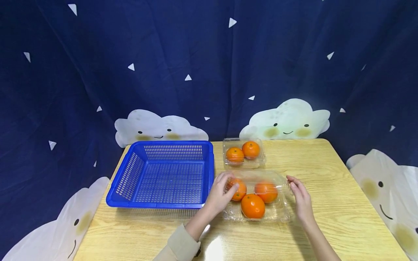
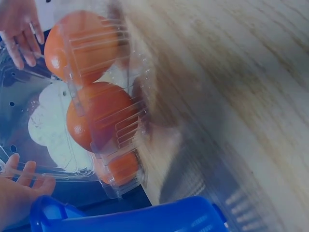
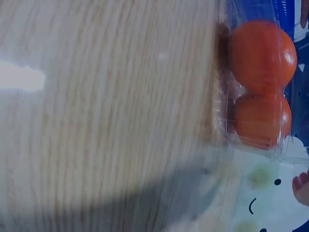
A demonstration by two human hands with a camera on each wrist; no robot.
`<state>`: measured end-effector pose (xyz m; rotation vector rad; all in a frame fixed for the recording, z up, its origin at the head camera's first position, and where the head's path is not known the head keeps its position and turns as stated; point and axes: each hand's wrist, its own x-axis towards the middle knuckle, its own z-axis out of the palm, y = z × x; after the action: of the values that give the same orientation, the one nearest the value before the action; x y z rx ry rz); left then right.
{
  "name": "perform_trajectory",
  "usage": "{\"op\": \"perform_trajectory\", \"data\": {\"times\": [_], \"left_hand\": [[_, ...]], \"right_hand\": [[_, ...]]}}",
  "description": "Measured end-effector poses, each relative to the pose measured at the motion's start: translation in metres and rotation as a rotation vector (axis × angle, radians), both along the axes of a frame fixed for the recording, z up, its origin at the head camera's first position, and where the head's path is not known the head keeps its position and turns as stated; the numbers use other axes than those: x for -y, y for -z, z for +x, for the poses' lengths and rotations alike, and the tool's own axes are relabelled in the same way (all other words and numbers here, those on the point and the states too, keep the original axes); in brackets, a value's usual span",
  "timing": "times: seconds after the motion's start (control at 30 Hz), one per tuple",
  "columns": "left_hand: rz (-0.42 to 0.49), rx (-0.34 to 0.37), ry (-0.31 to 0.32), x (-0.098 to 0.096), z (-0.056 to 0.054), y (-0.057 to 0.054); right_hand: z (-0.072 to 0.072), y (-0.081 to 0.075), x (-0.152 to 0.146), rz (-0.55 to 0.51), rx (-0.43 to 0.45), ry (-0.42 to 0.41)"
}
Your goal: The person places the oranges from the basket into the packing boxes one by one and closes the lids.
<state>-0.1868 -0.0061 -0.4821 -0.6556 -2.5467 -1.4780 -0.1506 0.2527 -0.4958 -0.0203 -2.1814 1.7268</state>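
Note:
A clear plastic clamshell box (image 1: 277, 214) sits on the table with three oranges (image 1: 253, 206) in it. Its see-through lid (image 2: 29, 140) is raised, and the curtain shows through it in the left wrist view. My left hand (image 1: 219, 192) is at the lid's left side, thumb and fingers spread in a curve near the left orange. At the opposite side, my right hand (image 1: 301, 199) has its fingertips right at the lid's right edge, with the fingers fairly straight. Both hands also appear beside the lid in the left wrist view.
Left of the box stands a blue plastic basket (image 1: 209, 181) with slotted walls and a bare bottom. A smaller clear box (image 1: 228, 166) holding two oranges (image 1: 250, 149) is just behind. The wooden table (image 1: 339, 203) backs onto a dark blue curtain (image 1: 209, 54) with clouds.

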Motion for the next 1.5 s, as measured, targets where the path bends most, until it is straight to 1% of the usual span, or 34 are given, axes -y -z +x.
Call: {"op": "perform_trajectory", "data": {"times": [0.1, 0.23, 0.33, 0.43, 0.53, 0.6, 0.77, 0.9, 0.97, 1.03, 1.13, 1.2, 1.33, 1.43, 1.5], "left_hand": [[-0.010, -0.001, 0.000, 0.000, 0.002, 0.002], [0.003, -0.011, 0.005, 0.000, 0.003, 0.005], [0.002, -0.042, 0.011, 0.001, 0.004, 0.009], [-0.009, -0.092, 0.021, 0.001, 0.006, 0.012], [-0.026, -0.125, 0.025, 0.002, 0.010, 0.015], [-0.038, -0.120, 0.028, 0.002, 0.013, 0.016], [-0.091, -0.108, 0.034, 0.003, 0.021, 0.021], [-0.112, -0.163, 0.035, 0.004, 0.025, 0.028], [-0.125, -0.202, 0.035, 0.005, 0.027, 0.033], [-0.144, -0.239, 0.032, 0.006, 0.028, 0.038], [-0.182, -0.281, 0.033, 0.008, 0.031, 0.043], [-0.211, -0.307, 0.032, 0.008, 0.032, 0.046], [-0.235, -0.351, 0.041, 0.010, 0.034, 0.052], [-0.233, -0.363, 0.046, 0.010, 0.035, 0.055], [-0.231, -0.366, 0.046, 0.011, 0.036, 0.057]], "right_hand": [[0.002, 0.002, 0.005, 0.030, -0.012, 0.009], [0.006, 0.007, 0.009, 0.058, -0.007, 0.028], [0.009, 0.011, 0.010, 0.083, 0.002, 0.042], [0.011, 0.015, 0.010, 0.101, -0.008, 0.053], [0.014, 0.016, 0.011, 0.137, -0.041, 0.056], [0.017, 0.015, 0.012, 0.160, -0.075, 0.047], [0.027, 0.005, 0.017, 0.201, -0.144, 0.013], [0.032, 0.005, 0.018, 0.242, -0.189, -0.019], [0.032, 0.011, 0.016, 0.256, -0.219, -0.030], [0.032, 0.020, 0.013, 0.266, -0.249, -0.037], [0.030, 0.037, 0.006, 0.273, -0.288, -0.042], [0.030, 0.047, 0.002, 0.277, -0.295, -0.040], [0.033, 0.060, -0.002, 0.288, -0.273, -0.028], [0.035, 0.067, -0.004, 0.303, -0.286, -0.028], [0.035, 0.071, -0.004, 0.315, -0.315, -0.033]]}}
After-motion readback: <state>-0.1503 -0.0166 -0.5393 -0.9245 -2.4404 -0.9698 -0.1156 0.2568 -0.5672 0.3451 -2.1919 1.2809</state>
